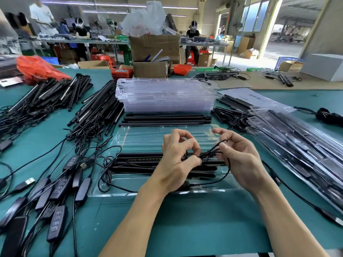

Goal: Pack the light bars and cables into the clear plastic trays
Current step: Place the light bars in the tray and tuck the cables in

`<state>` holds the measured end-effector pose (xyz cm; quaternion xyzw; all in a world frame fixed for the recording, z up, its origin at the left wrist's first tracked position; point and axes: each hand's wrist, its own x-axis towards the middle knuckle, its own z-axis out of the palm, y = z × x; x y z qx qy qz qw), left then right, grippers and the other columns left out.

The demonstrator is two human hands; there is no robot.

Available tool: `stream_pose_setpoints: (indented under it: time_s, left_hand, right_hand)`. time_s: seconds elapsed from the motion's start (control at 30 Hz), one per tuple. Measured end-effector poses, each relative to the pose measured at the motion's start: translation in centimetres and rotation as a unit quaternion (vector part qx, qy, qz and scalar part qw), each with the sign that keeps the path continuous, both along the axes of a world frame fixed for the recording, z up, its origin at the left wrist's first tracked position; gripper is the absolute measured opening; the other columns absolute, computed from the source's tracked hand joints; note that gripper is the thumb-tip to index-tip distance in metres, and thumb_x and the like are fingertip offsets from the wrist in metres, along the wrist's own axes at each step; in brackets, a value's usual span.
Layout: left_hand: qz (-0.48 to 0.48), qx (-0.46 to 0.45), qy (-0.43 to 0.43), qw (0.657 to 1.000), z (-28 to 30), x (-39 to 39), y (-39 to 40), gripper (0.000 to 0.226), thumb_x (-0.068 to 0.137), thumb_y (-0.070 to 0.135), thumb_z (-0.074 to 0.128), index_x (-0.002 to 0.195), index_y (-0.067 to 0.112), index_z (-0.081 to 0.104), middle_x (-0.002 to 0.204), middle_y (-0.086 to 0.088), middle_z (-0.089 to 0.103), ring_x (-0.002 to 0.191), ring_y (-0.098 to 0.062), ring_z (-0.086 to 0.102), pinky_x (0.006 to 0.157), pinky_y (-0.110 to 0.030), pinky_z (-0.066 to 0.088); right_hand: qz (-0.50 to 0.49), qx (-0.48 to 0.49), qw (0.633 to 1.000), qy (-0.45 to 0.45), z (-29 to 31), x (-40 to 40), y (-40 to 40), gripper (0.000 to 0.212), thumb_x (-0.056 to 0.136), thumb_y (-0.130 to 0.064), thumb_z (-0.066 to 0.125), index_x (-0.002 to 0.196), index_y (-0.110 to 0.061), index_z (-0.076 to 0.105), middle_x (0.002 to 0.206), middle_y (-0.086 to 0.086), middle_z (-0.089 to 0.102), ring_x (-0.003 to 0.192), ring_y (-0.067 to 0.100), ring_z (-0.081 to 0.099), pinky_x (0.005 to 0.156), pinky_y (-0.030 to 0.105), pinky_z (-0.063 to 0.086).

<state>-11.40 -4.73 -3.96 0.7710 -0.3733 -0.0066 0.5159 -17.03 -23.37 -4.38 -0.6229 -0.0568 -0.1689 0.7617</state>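
An open clear plastic tray (141,138) lies on the green table in front of me. Black light bars (137,162) lie across its near half. My left hand (176,160) and my right hand (239,160) hover over the bars and both pinch a bundle of thin black cable (209,153). One loop of that cable hangs down from my right hand toward the tray's front. Behind the open tray lie a few loose light bars (165,119), and behind them stands a stack of empty clear trays (165,95).
Heaps of light bars with tangled cables (55,101) fill the left of the table. Black inline controllers and USB plugs (59,188) lie at the near left. Packed trays (297,145) are stacked at the right. Cardboard boxes (154,51) stand behind.
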Motion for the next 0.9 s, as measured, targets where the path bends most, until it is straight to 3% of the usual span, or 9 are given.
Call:
stream_pose_setpoints:
  time_s: [0.07, 0.23, 0.4, 0.5, 0.57, 0.67, 0.77, 0.83, 0.9]
  left_hand:
    - [-0.014, -0.001, 0.008, 1.000, 0.2, -0.2, 0.1, 0.009, 0.077, 0.031, 0.058, 0.074, 0.033, 0.049, 0.109, 0.017, 0.040, 0.119, -0.011, 0.031, 0.103, -0.028, 0.024]
    - [0.001, 0.026, -0.074, 0.997, 0.0, -0.4, -0.2, 0.031, 0.074, 0.036, 0.075, 0.081, 0.035, 0.045, 0.107, 0.009, 0.042, 0.111, -0.017, 0.036, 0.101, -0.027, 0.031]
    - [0.015, -0.023, -0.113, 0.993, -0.5, 0.5, -0.5, 0.025, 0.083, 0.025, 0.068, 0.080, 0.035, 0.045, 0.092, 0.011, 0.050, 0.099, -0.017, 0.042, 0.090, -0.027, 0.035]
    - [0.026, -0.053, -0.140, 0.988, -0.9, 0.8, -0.7, 0.019, 0.091, 0.034, 0.064, 0.083, 0.023, 0.051, 0.083, 0.013, 0.052, 0.088, -0.013, 0.048, 0.080, -0.022, 0.037]
    - [0.023, -0.068, -0.129, 0.989, -1.1, 0.9, -0.6, 0.020, 0.094, 0.039, 0.066, 0.090, 0.022, 0.055, 0.086, 0.018, 0.058, 0.088, -0.008, 0.054, 0.078, -0.013, 0.035]
    - [0.030, -0.056, -0.107, 0.992, -1.1, 1.2, -0.3, 0.033, 0.090, 0.052, 0.065, 0.114, 0.033, 0.056, 0.111, 0.027, 0.061, 0.111, 0.000, 0.056, 0.089, -0.006, 0.034]
    - [0.141, -0.046, -0.098, 0.984, -1.1, 1.3, 0.2, 0.033, 0.093, 0.051, 0.053, 0.119, 0.031, 0.059, 0.113, 0.018, 0.065, 0.111, -0.001, 0.058, 0.096, -0.025, 0.043]
    - [0.291, 0.063, -0.146, 0.943, -1.2, 1.7, 0.6, 0.033, 0.093, 0.044, 0.050, 0.118, 0.026, 0.063, 0.114, 0.009, 0.067, 0.113, -0.012, 0.059, 0.096, -0.036, 0.043]
    - [0.364, 0.244, -0.116, 0.891, -1.6, 2.3, 1.1, 0.045, 0.092, 0.050, 0.046, 0.131, 0.029, 0.057, 0.138, 0.000, 0.057, 0.140, -0.023, 0.038, 0.114, -0.047, 0.026]
  right_hand:
    - [0.008, 0.030, 1.000, 0.006, 0.2, -0.1, -0.1, 0.015, 0.076, -0.015, 0.073, 0.083, -0.010, 0.061, 0.121, 0.000, 0.066, 0.070, 0.015, 0.048, 0.064, 0.020, 0.049]
    - [-0.011, 0.062, 0.998, 0.018, 0.5, 0.0, 0.3, 0.007, 0.080, -0.011, 0.060, 0.086, -0.008, 0.060, 0.112, -0.001, 0.068, 0.073, 0.012, 0.050, 0.063, 0.020, 0.049]
    - [-0.026, 0.076, 0.996, 0.026, 0.6, 0.2, 0.6, 0.012, 0.083, -0.013, 0.059, 0.093, -0.006, 0.058, 0.113, 0.006, 0.071, 0.068, 0.016, 0.061, 0.056, 0.021, 0.048]
    - [-0.033, 0.048, 0.998, 0.016, 0.6, 0.3, 0.9, 0.010, 0.088, -0.019, 0.057, 0.089, -0.010, 0.053, 0.111, 0.017, 0.073, 0.073, 0.021, 0.072, 0.054, 0.022, 0.048]
    - [-0.031, 0.047, 0.998, -0.002, 0.5, 0.4, 1.0, 0.012, 0.093, -0.024, 0.051, 0.091, -0.012, 0.048, 0.108, 0.023, 0.073, 0.087, 0.025, 0.074, 0.061, 0.024, 0.051]
    - [-0.028, 0.055, 0.998, -0.030, 0.3, 0.5, 1.0, 0.022, 0.101, -0.032, 0.038, 0.096, -0.011, 0.044, 0.115, 0.026, 0.070, 0.112, 0.035, 0.067, 0.081, 0.034, 0.053]
    - [-0.047, 0.129, 0.990, -0.027, 0.6, 0.6, 0.8, 0.026, 0.099, -0.037, 0.040, 0.091, -0.015, 0.051, 0.118, 0.026, 0.069, 0.107, 0.033, 0.069, 0.094, 0.043, 0.053]
    - [-0.047, 0.187, 0.981, -0.019, 0.7, 0.6, 0.6, 0.025, 0.098, -0.038, 0.043, 0.089, -0.016, 0.052, 0.110, 0.029, 0.070, 0.102, 0.036, 0.071, 0.095, 0.046, 0.056]
    - [-0.054, 0.217, 0.975, -0.009, 0.7, 0.5, 0.7, 0.025, 0.095, -0.039, 0.047, 0.094, -0.015, 0.050, 0.090, 0.028, 0.073, 0.090, 0.040, 0.073, 0.086, 0.047, 0.059]
